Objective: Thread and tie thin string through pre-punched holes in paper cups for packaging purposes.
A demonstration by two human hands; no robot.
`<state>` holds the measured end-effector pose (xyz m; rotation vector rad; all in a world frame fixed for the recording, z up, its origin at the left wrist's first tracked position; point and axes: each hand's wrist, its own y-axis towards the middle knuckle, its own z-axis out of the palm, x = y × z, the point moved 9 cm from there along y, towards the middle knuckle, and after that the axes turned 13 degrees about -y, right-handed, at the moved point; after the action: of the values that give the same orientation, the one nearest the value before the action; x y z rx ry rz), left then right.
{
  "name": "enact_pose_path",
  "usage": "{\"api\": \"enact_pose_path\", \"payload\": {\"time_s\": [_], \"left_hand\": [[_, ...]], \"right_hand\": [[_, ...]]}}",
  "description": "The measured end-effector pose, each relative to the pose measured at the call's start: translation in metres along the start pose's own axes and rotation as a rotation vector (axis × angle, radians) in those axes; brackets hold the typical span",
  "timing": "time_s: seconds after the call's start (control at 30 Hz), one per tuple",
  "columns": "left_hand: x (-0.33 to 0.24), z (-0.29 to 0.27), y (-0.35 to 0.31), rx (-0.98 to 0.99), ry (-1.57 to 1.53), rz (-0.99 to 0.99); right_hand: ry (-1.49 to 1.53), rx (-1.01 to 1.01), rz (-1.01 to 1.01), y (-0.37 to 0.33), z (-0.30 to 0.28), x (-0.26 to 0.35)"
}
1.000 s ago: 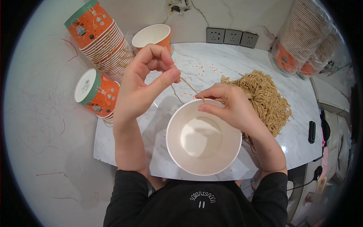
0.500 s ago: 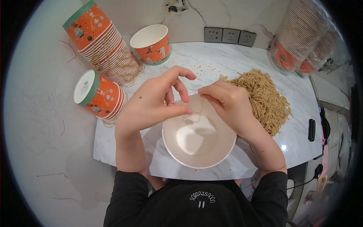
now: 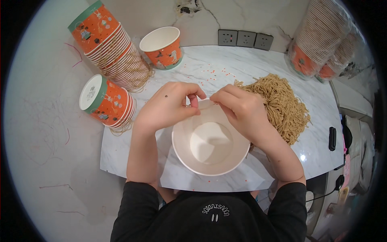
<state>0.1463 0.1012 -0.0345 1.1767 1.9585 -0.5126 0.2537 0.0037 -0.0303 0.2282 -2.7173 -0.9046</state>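
While both hands meet over the cup's far rim, the scene reads like this, from largest thing down:

Counter: marble counter [image 3: 225, 72], with wall sockets [image 3: 245, 39] at 12 o'clock.
Noodles: tan noodle heap [image 3: 282, 107] at 3 o'clock of the cup, its near edge just behind the right wrist.
Cup stacks: toppled orange cup stacks [image 3: 109, 44] at 10 o'clock; bagged stacks [image 3: 322, 40] at 1 o'clock; single upright cup [image 3: 162, 47] at 11 o'clock.
Cup: empty white paper cup [image 3: 210, 139] at centre, open side up, by the counter's near edge.
Left hand: left hand [image 3: 167, 109] at the rim's 11 o'clock, grip a narrow pinch on something too thin to identify.
Right hand: right hand [image 3: 242, 113] at the rim's 1 o'clock, fingertips closed on the same fine bit.
Risk: I judge the cup could tip or slide off the near edge if either hand presses on its rim.
Change: half a second ago the left hand lay across the cup mouth; now it is drawn back to the rim, leaving the interior exposed.
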Motion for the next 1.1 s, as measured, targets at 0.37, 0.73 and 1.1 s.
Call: {"api": "enact_pose_path", "payload": {"time_s": [0.37,0.73,1.1], "left_hand": [[0.019,-0.076,-0.046,-0.191,-0.216,-0.125],[-0.063,-0.011,-0.035,-0.124,-0.412,0.233],[-0.033,-0.038,-0.046,-0.144,-0.530,0.060]], "right_hand": [[-0.082,-0.103,0.233,0.006,-0.007,-0.073],[0.973,0.212,0.099,-0.002,0.001,0.037],[0.563,-0.138,0.330,0.001,-0.065,-0.045]]}}
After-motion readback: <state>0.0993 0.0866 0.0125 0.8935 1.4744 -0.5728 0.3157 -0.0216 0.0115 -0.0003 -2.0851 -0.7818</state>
